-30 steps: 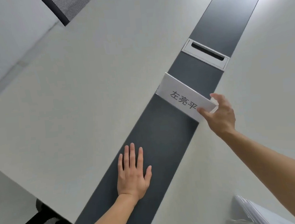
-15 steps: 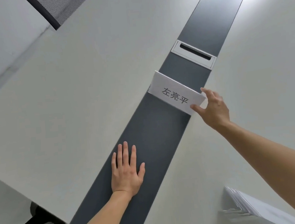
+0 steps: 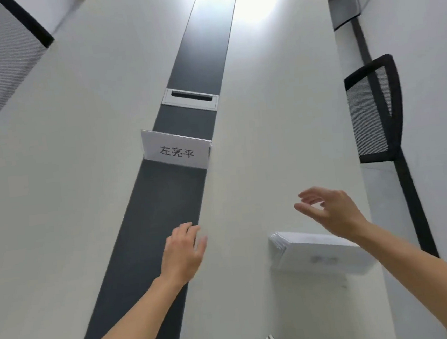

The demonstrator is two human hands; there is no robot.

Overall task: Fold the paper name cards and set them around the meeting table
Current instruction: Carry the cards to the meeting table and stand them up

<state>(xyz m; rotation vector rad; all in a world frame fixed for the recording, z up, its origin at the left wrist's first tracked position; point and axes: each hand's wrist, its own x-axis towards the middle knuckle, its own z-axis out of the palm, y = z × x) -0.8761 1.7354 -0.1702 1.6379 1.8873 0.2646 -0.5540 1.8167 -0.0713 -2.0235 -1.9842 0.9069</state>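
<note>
Head view: folded name card (image 3: pixel 177 153) stands upright across the dark centre strip (image 3: pixel 152 229) of the meeting table (image 3: pixel 57 197), just short of the cable hatch (image 3: pixel 190 101). Left hand (image 3: pixel 182 254) hovers loose and empty at the strip's edge. Right hand (image 3: pixel 328 211) hangs spread, grasping nothing, above the paper stack (image 3: pixel 319 253). Mesh chair (image 3: pixel 374 110) waits at the right.

A long pale table (image 3: pixel 56 184) carried a dark strip (image 3: pixel 167 214) down its middle, with a cable slot (image 3: pixel 190 101) set in it. Mesh chairs (image 3: pixel 374 110) stood along both sides. Bright glare (image 3: pixel 259 1) washed the far end.
</note>
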